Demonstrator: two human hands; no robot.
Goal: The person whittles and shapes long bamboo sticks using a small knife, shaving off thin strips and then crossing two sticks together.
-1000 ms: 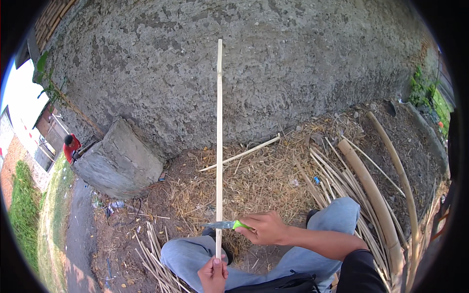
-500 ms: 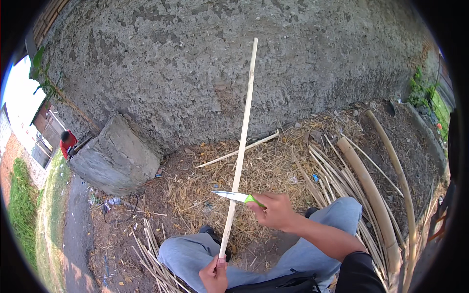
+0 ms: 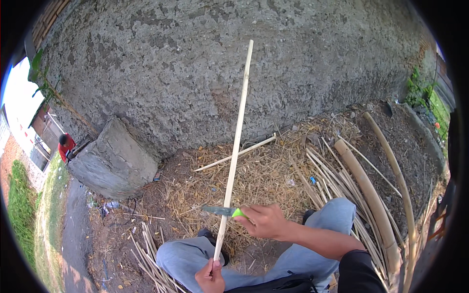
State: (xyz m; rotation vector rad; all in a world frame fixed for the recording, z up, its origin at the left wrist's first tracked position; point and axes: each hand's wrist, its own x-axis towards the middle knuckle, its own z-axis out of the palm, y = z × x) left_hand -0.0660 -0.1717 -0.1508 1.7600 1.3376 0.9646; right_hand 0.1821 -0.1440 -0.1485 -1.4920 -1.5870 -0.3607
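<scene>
Compared with half a second ago, the right hand [image 3: 264, 220] has come nearer the body and slightly left, bringing the knife [image 3: 215, 210] lower along the pale strip [image 3: 238, 134], whose far end has swung a little to the left. Its forearm reaches in from the lower right, out of a black sleeve [image 3: 360, 271], and slants up and leftward over the bent right leg, the wrist nearly straight and the back of the hand mostly facing up. Those fingers are curled closed around the green handle, thumb lying on the near side, with the blade pointing left and crossing over the strip; whether its edge bites cannot be told. Low down by the left knee [image 3: 176, 256], the left hand [image 3: 210, 278] pinches the strip's near end, thumb laid on top and fingers folded in beneath; its forearm is mostly out of view. From that grip the strip rises away from the body, leaning slightly right, its upper part seen against the rough grey wall [image 3: 312, 63]. Straw-like shavings [image 3: 264, 183] cover the ground beyond the hands, and cut strips [image 3: 337, 180] lie at the right beside a thick pole [image 3: 369, 200].
</scene>
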